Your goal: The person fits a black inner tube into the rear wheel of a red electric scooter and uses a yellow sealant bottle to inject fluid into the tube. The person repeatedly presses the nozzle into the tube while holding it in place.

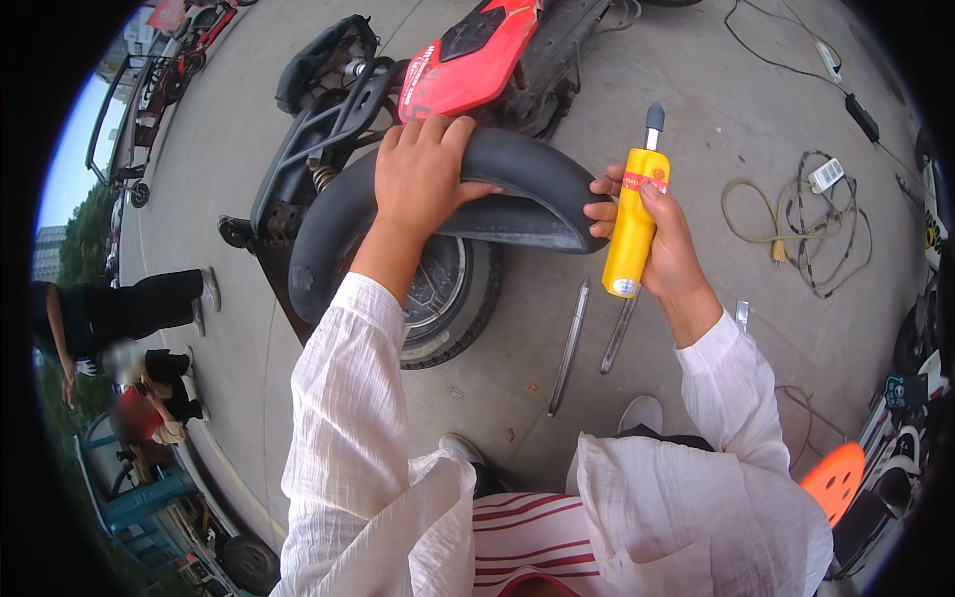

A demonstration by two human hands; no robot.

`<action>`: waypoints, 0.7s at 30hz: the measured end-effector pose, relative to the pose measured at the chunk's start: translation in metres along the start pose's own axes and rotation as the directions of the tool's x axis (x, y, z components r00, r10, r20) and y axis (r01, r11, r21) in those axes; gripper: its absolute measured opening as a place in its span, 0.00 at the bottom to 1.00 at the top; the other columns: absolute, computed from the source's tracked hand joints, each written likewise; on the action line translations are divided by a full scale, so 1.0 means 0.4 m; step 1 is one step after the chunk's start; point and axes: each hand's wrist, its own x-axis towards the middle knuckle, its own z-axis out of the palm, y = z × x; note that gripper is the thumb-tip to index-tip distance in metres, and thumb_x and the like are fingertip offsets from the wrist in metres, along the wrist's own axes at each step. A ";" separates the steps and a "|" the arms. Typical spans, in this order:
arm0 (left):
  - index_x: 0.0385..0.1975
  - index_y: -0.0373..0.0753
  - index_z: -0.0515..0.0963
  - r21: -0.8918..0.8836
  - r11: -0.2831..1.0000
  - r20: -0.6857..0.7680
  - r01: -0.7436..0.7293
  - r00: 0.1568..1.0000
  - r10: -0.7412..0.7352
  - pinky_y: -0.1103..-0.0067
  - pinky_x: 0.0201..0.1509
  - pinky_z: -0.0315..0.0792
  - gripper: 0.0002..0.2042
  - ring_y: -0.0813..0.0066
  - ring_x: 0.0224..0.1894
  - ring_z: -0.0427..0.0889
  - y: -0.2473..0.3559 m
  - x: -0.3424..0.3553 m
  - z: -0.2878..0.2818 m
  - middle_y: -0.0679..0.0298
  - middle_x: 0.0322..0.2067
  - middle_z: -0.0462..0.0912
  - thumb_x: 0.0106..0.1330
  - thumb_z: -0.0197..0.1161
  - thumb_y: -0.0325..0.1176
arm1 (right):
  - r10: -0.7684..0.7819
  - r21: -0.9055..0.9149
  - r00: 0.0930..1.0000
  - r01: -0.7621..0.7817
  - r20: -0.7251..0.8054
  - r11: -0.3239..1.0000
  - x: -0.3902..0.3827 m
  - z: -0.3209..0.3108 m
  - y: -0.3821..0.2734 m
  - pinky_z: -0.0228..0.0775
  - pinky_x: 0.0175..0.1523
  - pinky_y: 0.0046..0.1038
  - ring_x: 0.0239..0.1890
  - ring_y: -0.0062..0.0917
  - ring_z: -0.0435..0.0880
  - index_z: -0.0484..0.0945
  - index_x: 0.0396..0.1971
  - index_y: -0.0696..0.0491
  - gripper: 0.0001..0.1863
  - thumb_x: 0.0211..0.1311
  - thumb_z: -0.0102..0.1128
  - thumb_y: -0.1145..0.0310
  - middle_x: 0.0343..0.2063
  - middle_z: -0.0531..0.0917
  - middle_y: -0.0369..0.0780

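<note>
My left hand (428,179) grips the top of a black inner tube (537,164), fingers laid over it and thumb along its inner side. The tube is bent into a loop and is held above a spoked wheel with its tyre (484,298). In my right hand (667,239) is a yellow hand-held grinder (629,229), upright, with a metal shaft and a grey pointed tip at the top. Its tip is apart from the tube; my right fingertips are close to the tube's right end. Two metal tyre levers (569,348) (619,336) lie on the ground below.
A red motorbike (463,65) lies on its side beyond the tube. Coiled cable (796,234) and a power adapter (861,117) lie on the concrete at right. An orange plastic piece (836,481) is at lower right. Other people (129,303) and a blue vehicle (149,502) are at left.
</note>
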 end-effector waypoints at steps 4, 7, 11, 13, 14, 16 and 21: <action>0.52 0.48 0.81 -0.005 0.999 -0.023 0.035 0.999 -0.035 0.66 0.56 0.74 0.37 0.61 0.47 0.85 -0.023 0.004 0.006 0.63 0.40 0.85 0.40 0.81 0.60 | -0.076 -0.096 0.997 0.074 -0.013 0.993 -0.010 0.001 -0.006 0.87 0.47 0.30 0.45 0.32 0.90 0.68 0.62 0.56 0.26 0.76 0.54 0.52 0.60 0.75 0.50; 0.50 0.49 0.82 0.012 0.998 -0.144 0.061 0.988 -0.058 0.65 0.51 0.78 0.37 0.61 0.42 0.87 -0.054 -0.019 -0.003 0.62 0.37 0.86 0.40 0.80 0.62 | -0.055 -0.093 0.998 0.054 -0.012 0.994 -0.019 -0.004 -0.011 0.86 0.46 0.29 0.44 0.31 0.90 0.70 0.62 0.56 0.27 0.75 0.53 0.51 0.64 0.74 0.51; 0.54 0.47 0.82 0.033 0.987 -0.182 0.156 0.972 -0.148 0.67 0.44 0.81 0.40 0.59 0.40 0.89 -0.096 -0.030 -0.013 0.62 0.37 0.88 0.41 0.79 0.65 | -0.016 -0.028 0.999 0.017 0.028 0.999 -0.032 -0.008 -0.002 0.88 0.46 0.29 0.45 0.35 0.91 0.66 0.63 0.55 0.27 0.75 0.55 0.54 0.64 0.73 0.50; 0.54 0.47 0.82 0.025 0.979 -0.186 0.203 0.963 -0.195 0.67 0.46 0.81 0.40 0.59 0.42 0.89 -0.111 -0.028 -0.026 0.62 0.39 0.88 0.42 0.79 0.65 | -0.021 -0.027 0.999 0.022 0.042 0.999 -0.037 0.005 -0.003 0.88 0.47 0.29 0.46 0.36 0.91 0.65 0.64 0.55 0.27 0.75 0.55 0.55 0.65 0.72 0.50; 0.54 0.47 0.82 0.027 0.974 -0.191 0.226 0.957 -0.217 0.67 0.46 0.81 0.39 0.59 0.43 0.89 -0.118 -0.022 -0.036 0.62 0.41 0.89 0.43 0.79 0.65 | -0.028 -0.016 0.998 0.029 0.059 0.999 -0.034 0.011 -0.003 0.87 0.47 0.29 0.47 0.36 0.91 0.65 0.64 0.55 0.27 0.75 0.55 0.55 0.66 0.72 0.50; 0.55 0.48 0.81 0.033 0.958 -0.138 0.283 0.951 -0.276 0.67 0.49 0.82 0.39 0.58 0.47 0.88 -0.122 -0.018 -0.056 0.62 0.45 0.89 0.43 0.79 0.63 | -0.045 -0.014 0.995 0.047 0.088 0.999 -0.030 0.019 -0.003 0.87 0.49 0.30 0.48 0.37 0.90 0.65 0.65 0.55 0.26 0.75 0.54 0.56 0.67 0.70 0.50; 0.55 0.49 0.81 0.027 0.950 -0.145 0.312 0.941 -0.305 0.66 0.52 0.81 0.38 0.57 0.50 0.87 -0.138 -0.011 -0.075 0.62 0.48 0.88 0.43 0.81 0.60 | -0.062 -0.062 0.990 0.070 0.128 0.996 -0.020 0.033 -0.009 0.86 0.52 0.31 0.52 0.38 0.89 0.64 0.65 0.54 0.25 0.76 0.53 0.57 0.70 0.67 0.49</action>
